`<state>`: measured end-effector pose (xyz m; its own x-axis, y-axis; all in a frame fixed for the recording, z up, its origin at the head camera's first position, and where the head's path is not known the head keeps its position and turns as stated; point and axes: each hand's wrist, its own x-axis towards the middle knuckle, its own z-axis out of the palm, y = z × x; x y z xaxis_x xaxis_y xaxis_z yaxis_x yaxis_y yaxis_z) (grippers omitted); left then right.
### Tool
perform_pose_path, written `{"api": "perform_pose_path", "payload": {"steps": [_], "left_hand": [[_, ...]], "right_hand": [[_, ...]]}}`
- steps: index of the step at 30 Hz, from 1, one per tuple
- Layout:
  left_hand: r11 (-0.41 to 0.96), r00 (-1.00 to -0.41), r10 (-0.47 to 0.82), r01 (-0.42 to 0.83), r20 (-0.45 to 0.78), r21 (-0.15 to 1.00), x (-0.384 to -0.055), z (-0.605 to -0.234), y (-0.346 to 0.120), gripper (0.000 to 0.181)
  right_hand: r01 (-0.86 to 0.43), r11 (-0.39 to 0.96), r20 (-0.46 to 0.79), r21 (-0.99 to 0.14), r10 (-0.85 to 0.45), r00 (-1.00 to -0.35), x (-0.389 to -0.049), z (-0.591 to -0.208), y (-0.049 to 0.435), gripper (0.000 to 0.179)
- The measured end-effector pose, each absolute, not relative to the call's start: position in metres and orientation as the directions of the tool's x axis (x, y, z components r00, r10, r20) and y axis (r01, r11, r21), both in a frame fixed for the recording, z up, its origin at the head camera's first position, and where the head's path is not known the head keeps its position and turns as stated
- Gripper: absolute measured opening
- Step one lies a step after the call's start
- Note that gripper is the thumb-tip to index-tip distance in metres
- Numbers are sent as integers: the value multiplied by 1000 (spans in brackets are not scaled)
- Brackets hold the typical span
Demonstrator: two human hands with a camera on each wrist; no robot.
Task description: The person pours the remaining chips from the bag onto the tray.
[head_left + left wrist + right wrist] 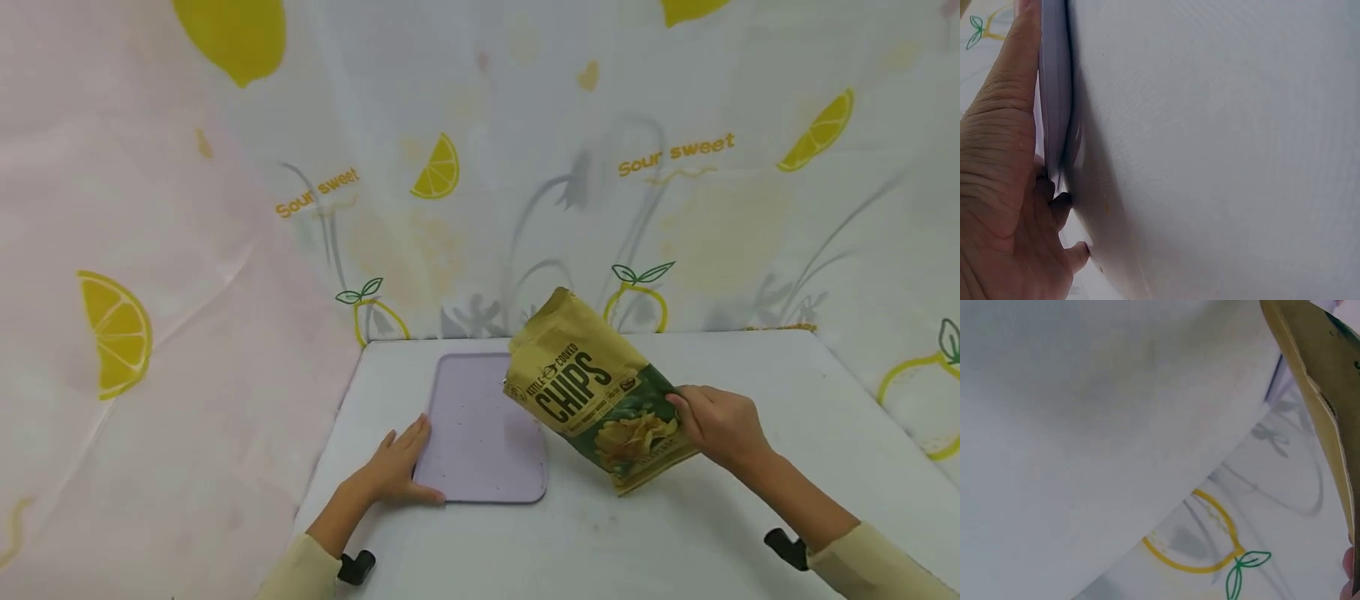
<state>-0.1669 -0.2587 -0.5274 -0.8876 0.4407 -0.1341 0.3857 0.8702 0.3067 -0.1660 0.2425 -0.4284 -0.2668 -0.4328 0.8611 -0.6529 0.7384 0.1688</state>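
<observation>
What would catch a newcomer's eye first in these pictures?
Most striking is the tan and green paper bag of kettle cooked chips, held tilted above the middle of the white table by the right hand, which has its grip on the bag's lower right side. To its left lies a flat lilac rectangular tray, with the left hand resting against its near left edge. Behind hangs a white curtain printed with yellow lemons.

Chips bag (1316,381) — cut off at the right wrist view's edge.
</observation>
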Motion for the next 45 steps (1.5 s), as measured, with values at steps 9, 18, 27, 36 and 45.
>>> {"api": "perform_pose_path", "payload": {"steps": [9,18,27,36,45], "left_hand": [[872,-880,452,400,-146,282,-173,-521,-250,137],[886,-891,427,377,-156,271,-174,-522,-261,140],[878,-885,436,377,-165,295,-172,-523,-263,140],[881,-891,427,373,-152,292,-171,-522,-257,138],[875,-882,438,373,-173,309,-170,-522,-256,138]], "right_hand": [[-687,686,800,242,-541,-258,-193,-402,237,53],[-731,589,750,344,-641,-163,-237,-385,199,51],[-746,558,739,363,-660,-134,-245,-397,196,52],[-730,588,783,348,-610,-118,-251,-401,200,47],[-722,608,786,331,-601,-145,-255,-399,197,50]]}}
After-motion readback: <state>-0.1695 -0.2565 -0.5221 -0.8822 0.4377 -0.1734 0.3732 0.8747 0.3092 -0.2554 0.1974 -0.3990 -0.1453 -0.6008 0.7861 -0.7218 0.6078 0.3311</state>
